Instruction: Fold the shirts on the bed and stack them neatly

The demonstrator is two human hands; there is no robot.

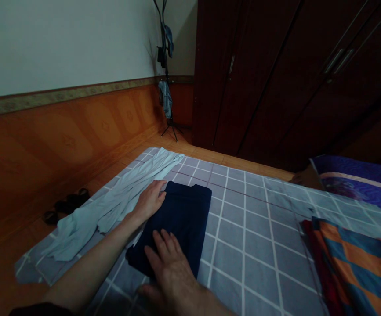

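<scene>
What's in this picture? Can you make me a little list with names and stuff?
left hand: at the folded cloth's left edge
right hand: spread on the folded cloth
folded cloth: dark blue
under it: grey checked sheet
left side: pale cloth, rumpled
right side: orange-and-blue cloth
far corner: coat stand

Head-height view (single), facing downward-forward.
</scene>
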